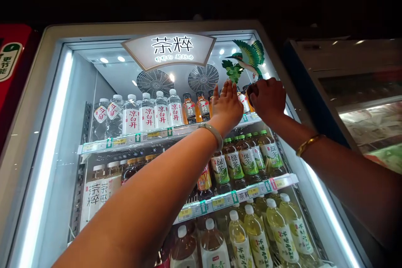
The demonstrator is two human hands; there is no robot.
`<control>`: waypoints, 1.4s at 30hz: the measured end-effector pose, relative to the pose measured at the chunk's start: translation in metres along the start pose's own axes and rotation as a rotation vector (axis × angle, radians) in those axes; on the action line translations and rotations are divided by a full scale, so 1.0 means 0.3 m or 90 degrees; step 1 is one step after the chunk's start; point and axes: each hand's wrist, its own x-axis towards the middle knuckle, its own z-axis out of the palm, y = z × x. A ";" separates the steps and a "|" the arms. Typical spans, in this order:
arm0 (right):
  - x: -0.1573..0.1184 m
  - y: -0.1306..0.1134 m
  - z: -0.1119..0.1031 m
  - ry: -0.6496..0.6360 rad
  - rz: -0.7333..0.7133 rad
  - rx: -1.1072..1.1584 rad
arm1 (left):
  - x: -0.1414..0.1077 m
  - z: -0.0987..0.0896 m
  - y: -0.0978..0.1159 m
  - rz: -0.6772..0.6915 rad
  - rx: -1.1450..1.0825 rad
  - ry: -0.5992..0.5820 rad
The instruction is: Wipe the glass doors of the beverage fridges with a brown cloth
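Observation:
My left hand [228,106] is raised with fingers stretched out, in front of the top shelf of a lit drinks fridge [50,134]. It covers part of a row of orange bottles with dark caps [203,106]. I cannot tell whether its palm touches the glass. Just to the right, my right hand [270,99] is bent at the wrist with its fingers curled in, below a green bird decal [249,56]. A dark patch shows at its fingertips, and I cannot make out whether it holds anything. A bracelet circles each wrist.
Clear water bottles [146,111] line the top shelf's left side. Green tea bottles [246,157] and pale yellow drinks [284,230] fill lower shelves. A fan-shaped lit sign [169,50] hangs above. Another fridge [370,109] stands right, a red cabinet [12,67] left.

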 end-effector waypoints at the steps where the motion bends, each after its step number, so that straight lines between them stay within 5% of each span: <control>1: -0.026 -0.004 -0.008 0.004 -0.010 0.003 | -0.004 0.004 0.015 0.014 -0.002 -0.001; 7: 0.026 0.068 -0.043 -0.132 -0.132 0.026 | 0.001 -0.006 0.034 0.058 0.007 -0.004; 11: 0.033 0.175 -0.072 -0.138 0.103 -0.056 | -0.016 -0.013 0.016 0.042 0.022 -0.014; 14: -0.043 0.162 -0.093 -0.131 0.200 -0.074 | -0.062 -0.005 0.002 0.059 0.040 0.004; 20: -0.088 -0.132 -0.114 -0.169 0.008 0.059 | -0.126 -0.024 -0.083 0.070 0.099 0.035; 29: -0.044 -0.591 -0.124 -0.150 -0.088 0.122 | -0.289 -0.180 -0.412 0.018 0.156 0.024; 38: -0.067 -0.927 -0.142 -0.134 -0.108 0.137 | -0.455 -0.289 -0.669 -0.015 0.176 0.004; 42: -0.141 -0.993 -0.177 -0.134 -0.139 0.153 | -0.561 -0.321 -0.733 -0.009 0.160 -0.021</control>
